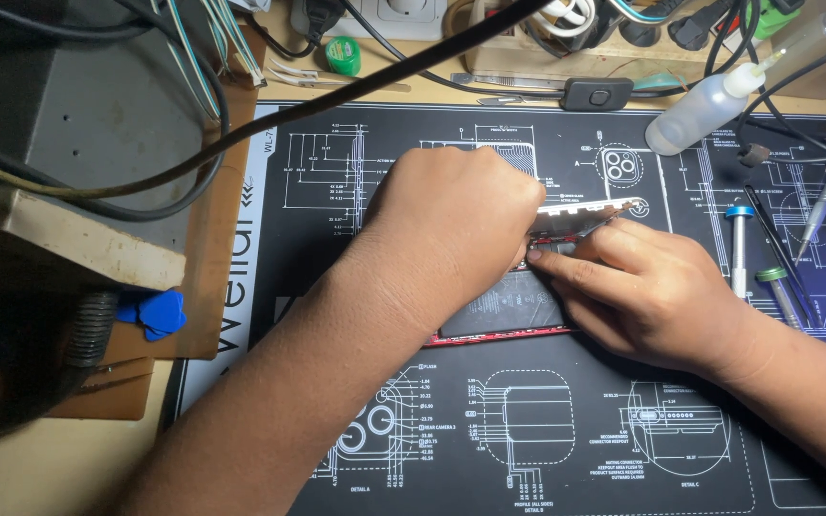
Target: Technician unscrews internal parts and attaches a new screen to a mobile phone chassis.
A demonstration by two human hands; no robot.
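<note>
Head view of two bare hands at work on an opened red-framed smartphone [518, 311] that lies flat near the middle of a black repair mat printed with white technical drawings [547, 420]. The mat covers a tan wooden counter [59, 468].

The left hand [456, 225] reaches in from the lower left and rests knuckles-up over the upper part of the phone, its fingers curled down and closed on the lifted panel. The thin silver-edged panel [590, 214] stands tilted up from the phone's upper end, its free edge pointing to the right. The right hand [647, 287] comes in from the right edge, fingers extended and pressed together, its fingertips [539, 256] touching the phone's interior just under the raised panel. Whether it pinches a small part there cannot be told. The dark battery [513, 306] shows between the two hands.

To the right of the hands lie several slim precision screwdrivers with blue, green and red collars [740, 250], side by side on the mat. A clear plastic squeeze bottle with a needle tip [700, 115] lies tilted at the mat's upper right. Metal tweezers [509, 82] and a black inline cable switch [597, 94] lie along the counter's far edge, near a small green roll [343, 55]. Blue triangular plastic picks [153, 313] sit at the left, beside the mat.
</note>
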